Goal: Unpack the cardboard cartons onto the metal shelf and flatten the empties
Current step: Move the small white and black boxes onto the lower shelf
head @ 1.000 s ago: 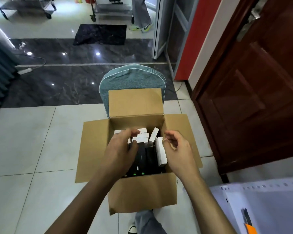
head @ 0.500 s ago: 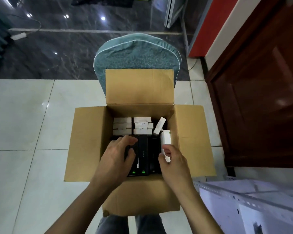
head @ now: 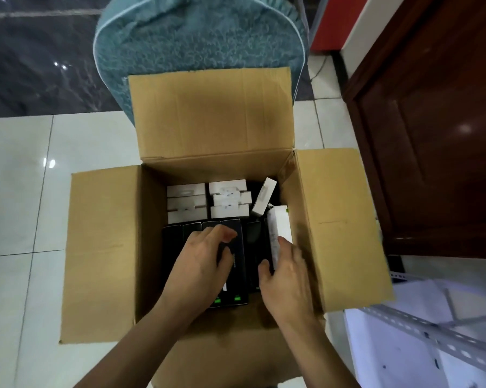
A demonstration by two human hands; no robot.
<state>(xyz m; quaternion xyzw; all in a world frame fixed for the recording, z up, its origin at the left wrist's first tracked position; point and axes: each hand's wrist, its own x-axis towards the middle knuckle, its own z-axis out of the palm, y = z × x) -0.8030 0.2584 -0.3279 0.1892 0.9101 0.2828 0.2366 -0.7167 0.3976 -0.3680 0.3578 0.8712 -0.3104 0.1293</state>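
deep in carton (head: 101,247), left hand (head: 199,267) grips black box (head: 240,275), right hand (head: 288,278) pinches white box (head: 280,225); chair (head: 197,37) behind.

light: moderate indoor | glare: lamp spots on floor tiles (head: 50,163) left, door (head: 464,127) upper right | shadow: carton (head: 211,113) interior dark | blur: right hand (head: 289,275) fingers smeared | edges: bowed, soft

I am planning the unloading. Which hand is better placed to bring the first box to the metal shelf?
Right, probably. The right hand grips the tall white box at the right of the carton, and the metal shelf lies on that side. The left hand holds a black box, farther from it.
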